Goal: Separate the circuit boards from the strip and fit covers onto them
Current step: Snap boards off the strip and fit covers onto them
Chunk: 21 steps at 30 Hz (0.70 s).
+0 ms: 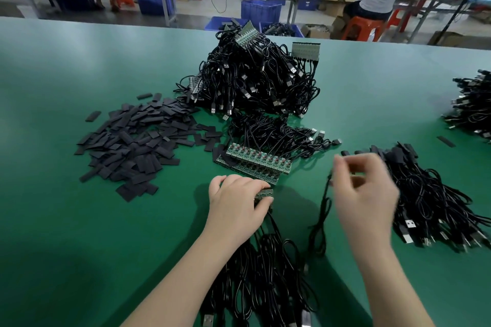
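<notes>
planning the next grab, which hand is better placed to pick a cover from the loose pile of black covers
Left, probably. The left hand sits nearer the pile of black covers, but grips a piece of circuit board strip. The right hand, blurred, lies on the far side by the finished cables.

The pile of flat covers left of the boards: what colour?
Black flat covers, seen clearly in the head view.

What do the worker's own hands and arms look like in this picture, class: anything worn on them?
Both arms are bare as far as the bottom edge of the picture: no sleeves show. The left hand and the right hand wear no gloves, and no watch, bracelet or wrist strap shows. The right hand is blurred, so small details such as rings cannot be told.
</notes>
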Each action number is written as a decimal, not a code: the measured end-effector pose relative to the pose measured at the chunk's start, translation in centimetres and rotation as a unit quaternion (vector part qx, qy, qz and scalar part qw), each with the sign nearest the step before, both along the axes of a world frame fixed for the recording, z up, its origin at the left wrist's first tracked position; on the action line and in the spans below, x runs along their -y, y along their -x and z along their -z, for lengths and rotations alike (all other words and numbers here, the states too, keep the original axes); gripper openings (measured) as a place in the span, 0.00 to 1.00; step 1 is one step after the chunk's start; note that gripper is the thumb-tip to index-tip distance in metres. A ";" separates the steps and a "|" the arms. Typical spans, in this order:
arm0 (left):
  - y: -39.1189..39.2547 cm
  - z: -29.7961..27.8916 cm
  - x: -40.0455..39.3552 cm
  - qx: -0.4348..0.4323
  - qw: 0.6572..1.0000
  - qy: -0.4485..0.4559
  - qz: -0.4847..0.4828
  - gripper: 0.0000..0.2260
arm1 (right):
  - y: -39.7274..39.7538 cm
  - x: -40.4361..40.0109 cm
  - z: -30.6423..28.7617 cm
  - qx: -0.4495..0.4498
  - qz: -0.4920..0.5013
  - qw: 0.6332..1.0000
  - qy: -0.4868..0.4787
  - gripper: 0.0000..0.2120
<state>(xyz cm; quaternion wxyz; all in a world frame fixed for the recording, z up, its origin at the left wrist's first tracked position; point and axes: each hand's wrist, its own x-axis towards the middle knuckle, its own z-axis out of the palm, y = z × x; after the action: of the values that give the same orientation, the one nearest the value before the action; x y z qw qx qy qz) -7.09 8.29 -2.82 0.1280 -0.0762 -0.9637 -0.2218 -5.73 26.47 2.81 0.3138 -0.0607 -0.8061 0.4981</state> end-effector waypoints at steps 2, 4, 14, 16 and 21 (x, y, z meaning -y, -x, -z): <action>0.3 0.2 0.0 0.018 0.999 0.005 0.046 0.17 | -0.8 -0.1 -1.8 -0.080 -0.020 0.995 0.061 0.07; 0.6 0.1 -0.3 0.011 0.998 -0.015 0.066 0.20 | -1.5 0.9 -3.3 -0.136 -0.086 0.983 0.089 0.07; 1.3 -3.1 6.3 -0.183 0.927 -0.256 -0.204 0.17 | 1.2 5.1 -2.7 0.044 -0.266 0.932 0.242 0.03; 2.4 -3.2 8.7 -0.107 0.946 -0.169 -0.257 0.18 | 1.7 5.1 -0.1 0.131 -0.232 0.957 0.112 0.02; 5.8 -3.3 13.2 0.096 0.956 0.179 -0.210 0.21 | 1.1 4.0 4.1 0.120 -0.169 0.970 -0.123 0.02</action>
<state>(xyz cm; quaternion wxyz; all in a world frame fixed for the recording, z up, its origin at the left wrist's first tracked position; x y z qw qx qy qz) -12.85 -4.95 0.48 0.0626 0.1276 -0.9897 -0.0196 -6.78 22.49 -1.29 0.1310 0.0562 -0.8915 0.4299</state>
